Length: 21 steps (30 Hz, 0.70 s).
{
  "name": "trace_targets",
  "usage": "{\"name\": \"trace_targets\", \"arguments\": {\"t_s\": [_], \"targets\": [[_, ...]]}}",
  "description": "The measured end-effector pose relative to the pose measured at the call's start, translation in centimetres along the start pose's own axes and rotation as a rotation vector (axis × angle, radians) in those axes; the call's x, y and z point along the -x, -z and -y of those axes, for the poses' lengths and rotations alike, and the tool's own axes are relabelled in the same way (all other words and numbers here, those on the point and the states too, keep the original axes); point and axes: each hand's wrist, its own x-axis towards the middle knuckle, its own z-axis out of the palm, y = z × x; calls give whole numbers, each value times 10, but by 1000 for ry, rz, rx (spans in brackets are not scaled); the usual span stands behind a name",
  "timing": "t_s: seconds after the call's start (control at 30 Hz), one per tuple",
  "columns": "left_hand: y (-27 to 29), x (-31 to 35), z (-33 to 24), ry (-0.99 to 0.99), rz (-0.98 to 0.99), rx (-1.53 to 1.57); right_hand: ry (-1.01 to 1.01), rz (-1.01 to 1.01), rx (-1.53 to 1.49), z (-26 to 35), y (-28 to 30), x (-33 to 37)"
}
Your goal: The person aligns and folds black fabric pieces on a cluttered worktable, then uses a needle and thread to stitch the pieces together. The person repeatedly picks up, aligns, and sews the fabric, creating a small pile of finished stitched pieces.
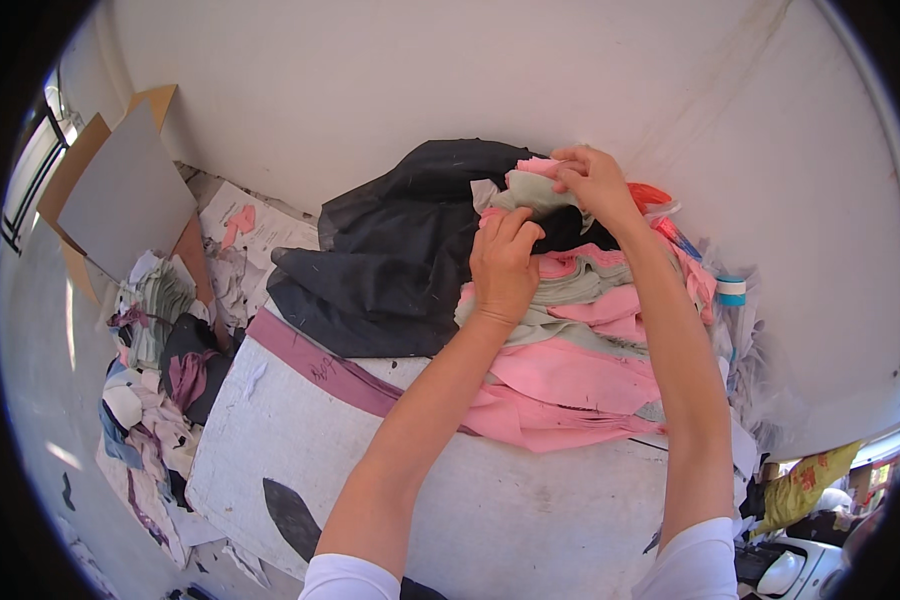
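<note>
A thick pile of pink and grey-green cut fabric pieces (570, 380) lies on the white table, its layers uneven and folded over. Near the pile's far end, my left hand (505, 262) has its fingers curled round the edge of the fabric there. My right hand (602, 188) is a little farther off and to the right, its thumb and fingers pinching the upper layers of pink and pale green fabric. Between the hands shows a dark gap with black cloth. A large black cloth (390, 270) spreads crumpled to the left of my left hand. Its exact tie to the pile is hidden.
The white table (530, 500) carries a purple fabric strip (320, 365) and a black scrap (290, 515). Fabric scraps (160, 380) heap at the left below a grey-and-brown cardboard box (130, 190). A white wall stands behind. Right: a blue-and-white roll (731, 290) and plastic bags.
</note>
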Motion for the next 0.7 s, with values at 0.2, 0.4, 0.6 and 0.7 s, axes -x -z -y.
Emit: {"name": "trace_targets", "arguments": {"t_s": [0.2,0.4,0.6,0.7], "targets": [[3,-1,6,0,-19,56,384,262,295,26,15,38],[0,1,5,86,-41,67,690,238,698,12,8,51],[-5,1,8,154,71,164,670,70,924,-10,-6,45],[-5,0,9,224,96,165,453,43,762,-4,0,45]]}}
